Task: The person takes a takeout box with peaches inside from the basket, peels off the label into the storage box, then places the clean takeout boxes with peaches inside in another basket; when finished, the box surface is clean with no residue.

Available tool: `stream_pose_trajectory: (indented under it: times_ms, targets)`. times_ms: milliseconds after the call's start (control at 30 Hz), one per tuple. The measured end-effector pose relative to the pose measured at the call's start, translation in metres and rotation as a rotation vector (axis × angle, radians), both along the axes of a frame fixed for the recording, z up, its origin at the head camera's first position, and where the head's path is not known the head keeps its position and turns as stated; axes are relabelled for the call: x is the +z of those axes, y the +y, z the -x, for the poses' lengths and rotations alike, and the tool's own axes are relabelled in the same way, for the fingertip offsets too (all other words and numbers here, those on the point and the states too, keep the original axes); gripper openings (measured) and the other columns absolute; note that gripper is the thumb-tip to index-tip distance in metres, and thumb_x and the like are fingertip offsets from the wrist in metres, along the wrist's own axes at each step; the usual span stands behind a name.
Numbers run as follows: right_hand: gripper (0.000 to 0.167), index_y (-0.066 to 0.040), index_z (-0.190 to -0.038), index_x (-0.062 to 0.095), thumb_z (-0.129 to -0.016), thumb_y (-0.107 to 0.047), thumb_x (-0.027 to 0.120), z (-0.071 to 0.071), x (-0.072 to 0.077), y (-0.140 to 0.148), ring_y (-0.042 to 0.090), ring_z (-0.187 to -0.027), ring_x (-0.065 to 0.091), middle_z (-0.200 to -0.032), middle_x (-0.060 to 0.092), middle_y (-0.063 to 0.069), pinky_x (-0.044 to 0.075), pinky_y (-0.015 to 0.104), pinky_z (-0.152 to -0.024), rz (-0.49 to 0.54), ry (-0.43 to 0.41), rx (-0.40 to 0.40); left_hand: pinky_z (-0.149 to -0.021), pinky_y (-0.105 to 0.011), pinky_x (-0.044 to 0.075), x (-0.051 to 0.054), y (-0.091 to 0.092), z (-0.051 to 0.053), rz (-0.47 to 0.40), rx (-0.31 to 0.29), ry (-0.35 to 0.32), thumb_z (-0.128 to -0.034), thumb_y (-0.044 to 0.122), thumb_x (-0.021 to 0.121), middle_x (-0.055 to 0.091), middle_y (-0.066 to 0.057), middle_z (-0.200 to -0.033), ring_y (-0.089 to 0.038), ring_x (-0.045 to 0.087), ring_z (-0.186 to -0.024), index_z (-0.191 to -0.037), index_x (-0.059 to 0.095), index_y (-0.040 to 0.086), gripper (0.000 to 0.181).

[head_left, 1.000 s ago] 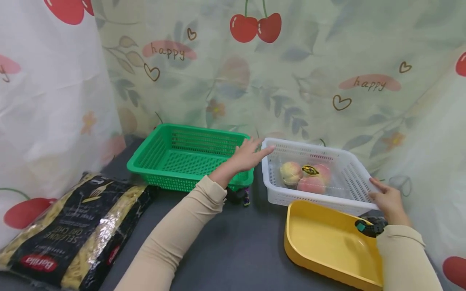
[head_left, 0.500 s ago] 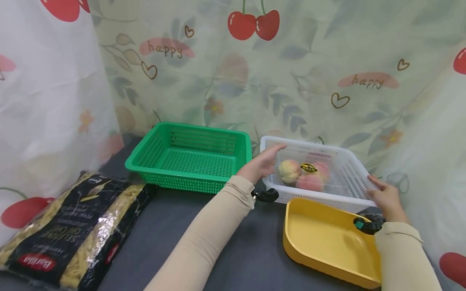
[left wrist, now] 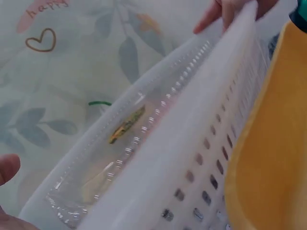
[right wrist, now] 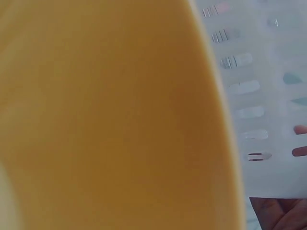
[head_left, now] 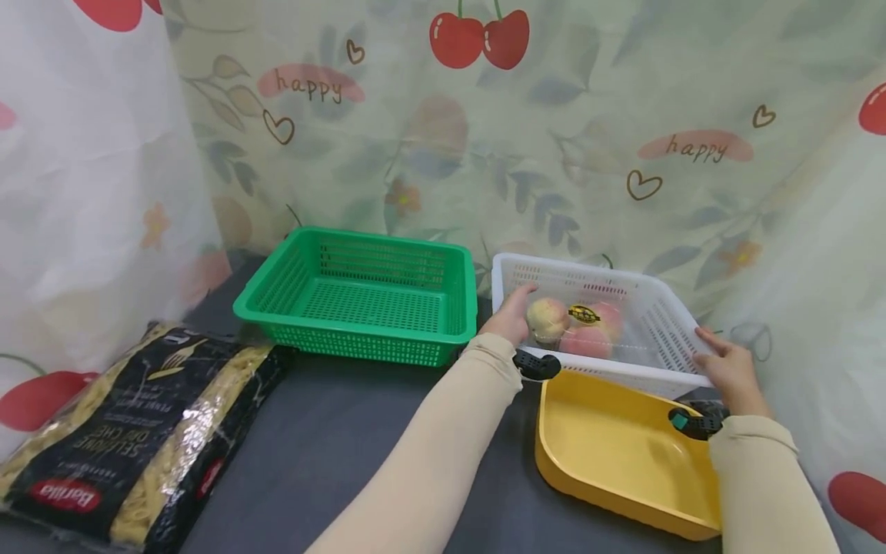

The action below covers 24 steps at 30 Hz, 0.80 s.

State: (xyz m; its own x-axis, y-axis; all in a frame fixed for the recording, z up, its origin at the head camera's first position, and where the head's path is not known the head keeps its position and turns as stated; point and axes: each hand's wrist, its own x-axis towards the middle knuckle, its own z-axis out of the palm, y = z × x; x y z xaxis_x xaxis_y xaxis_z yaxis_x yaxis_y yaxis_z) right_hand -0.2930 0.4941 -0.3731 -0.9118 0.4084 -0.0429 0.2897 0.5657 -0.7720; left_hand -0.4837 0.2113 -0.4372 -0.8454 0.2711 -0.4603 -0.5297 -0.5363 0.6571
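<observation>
A white slotted plastic basket (head_left: 657,323) holds several peaches (head_left: 587,342) in a clear pack with a black and yellow label. My right hand (head_left: 734,373) grips the basket's right rim; in the left wrist view, parts of that hand (left wrist: 228,9) show on both sides of the rim. At the basket's left end is my left hand (head_left: 508,319), its thumb raised near the rim and its other fingers hidden. A deep yellow tray (head_left: 626,462) stands in front of the basket, and its wall (right wrist: 144,120) fills much of the right wrist view.
Left of the white basket stands a green slotted basket (head_left: 374,304) with nothing in it. A black Barilla pasta bag (head_left: 131,431) lies at the left of the dark table (head_left: 332,454). Printed curtains (head_left: 415,154) hang behind and at both sides.
My left hand has moved right, from above the green basket's right edge to the white basket's left end. My right hand keeps its hold on the white basket. The view has shifted slightly.
</observation>
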Motion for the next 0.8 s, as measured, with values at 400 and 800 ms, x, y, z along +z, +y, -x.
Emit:
stream_pose_trajectory:
  times_ms: [400,800]
  targets:
    - [0.056,-0.015,-0.146,0.018,-0.096,-0.012,0.042,-0.023,0.024,-0.036,0.043,-0.135,0.026,-0.154,0.006,0.008,0.033,0.054,-0.104,0.004,0.004,0.029,-0.088,-0.035,0.047,0.020,-0.009,-0.044,0.230,-0.010,0.069,-0.0783,0.031,0.071,0.056,-0.007,-0.111,-0.023,0.053,-0.099,-0.109,0.060,0.007,0.041]
    - [0.057,-0.013,-0.145,0.019,-0.094,-0.008,0.042,-0.024,0.026,-0.035,0.041,-0.136,0.027,-0.154,0.008,0.010,0.033,0.053,-0.105,-0.006,0.018,0.010,-0.083,-0.040,0.048,-0.119,0.074,0.112,0.390,0.025,0.054,-0.0616,0.015,0.080,0.052,-0.003,-0.119,-0.024,0.049,-0.105,-0.123,0.050,0.011,0.068]
